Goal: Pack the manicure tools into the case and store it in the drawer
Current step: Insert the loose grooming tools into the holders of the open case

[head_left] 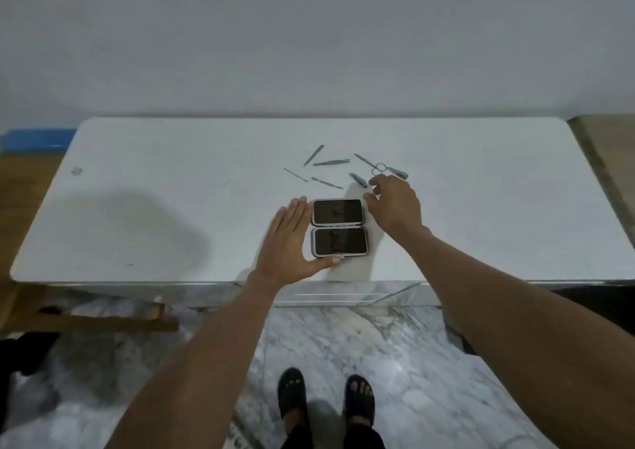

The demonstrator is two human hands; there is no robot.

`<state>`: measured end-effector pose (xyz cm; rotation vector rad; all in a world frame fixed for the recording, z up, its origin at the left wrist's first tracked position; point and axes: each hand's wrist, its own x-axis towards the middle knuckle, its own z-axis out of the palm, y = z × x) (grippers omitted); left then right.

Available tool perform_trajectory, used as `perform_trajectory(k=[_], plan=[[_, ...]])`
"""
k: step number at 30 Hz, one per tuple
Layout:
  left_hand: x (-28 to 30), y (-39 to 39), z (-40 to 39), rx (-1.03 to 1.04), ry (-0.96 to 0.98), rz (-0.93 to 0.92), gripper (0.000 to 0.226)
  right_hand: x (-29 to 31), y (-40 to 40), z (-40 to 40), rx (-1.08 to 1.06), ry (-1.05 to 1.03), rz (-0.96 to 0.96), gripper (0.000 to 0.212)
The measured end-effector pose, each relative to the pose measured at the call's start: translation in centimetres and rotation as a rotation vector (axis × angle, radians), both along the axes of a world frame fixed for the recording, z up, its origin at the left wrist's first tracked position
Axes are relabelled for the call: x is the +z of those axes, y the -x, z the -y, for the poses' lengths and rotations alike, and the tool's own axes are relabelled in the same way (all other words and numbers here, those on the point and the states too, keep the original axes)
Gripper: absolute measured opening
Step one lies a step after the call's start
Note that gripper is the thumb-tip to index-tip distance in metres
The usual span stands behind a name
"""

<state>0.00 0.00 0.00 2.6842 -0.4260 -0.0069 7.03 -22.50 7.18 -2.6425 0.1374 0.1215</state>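
Observation:
A small case (339, 227) lies opened flat on the white table (171, 180), its two dark-lined halves one behind the other. My left hand (292, 239) rests against the case's left side, fingers straight, thumb along its near edge. My right hand (395, 204) hovers at the case's right rear corner, fingers spread and holding nothing. Just beyond its fingertips lies a nail clipper (357, 179). Behind that are small scissors (372, 164), a second clipper (398, 173) and several thin metal tools (331, 162) scattered on the tabletop.
A drawer front (343, 295) runs under the table's near edge, below the case. A blue object (37, 137) sits off the table's left rear corner, a wooden surface (608, 146) at the right. Marble floor and my feet are below.

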Motion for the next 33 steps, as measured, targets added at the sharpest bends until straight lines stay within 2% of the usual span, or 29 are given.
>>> perform_trajectory(k=[6, 12, 17, 20, 26, 33], plan=[[0.0, -0.2, 0.1, 0.0, -0.084, 0.013, 0.121, -0.8, -1.7, -0.7, -0.041, -0.011, -0.052, 0.036], [-0.1, -0.4, 0.1, -0.005, -0.088, 0.031, 0.12, -1.6, -2.7, -1.2, -0.064, 0.004, -0.056, 0.032], [-0.3, -0.4, 0.1, 0.0, -0.099, 0.048, 0.118, -1.9, -2.9, -1.4, -0.086, 0.027, -0.031, 0.017], [-0.3, -0.4, 0.1, 0.001, -0.091, 0.055, 0.118, -1.4, -2.5, -1.3, -0.085, 0.019, -0.009, 0.019], [-0.4, -0.4, 0.0, 0.008, -0.068, 0.057, 0.118, 0.3, -0.3, 0.2, 0.049, -0.033, 0.036, 0.016], [-0.4, -0.3, -0.1, 0.005, -0.102, 0.026, 0.12, 0.3, 4.3, 0.8, 0.149, 0.013, 0.04, 0.017]])
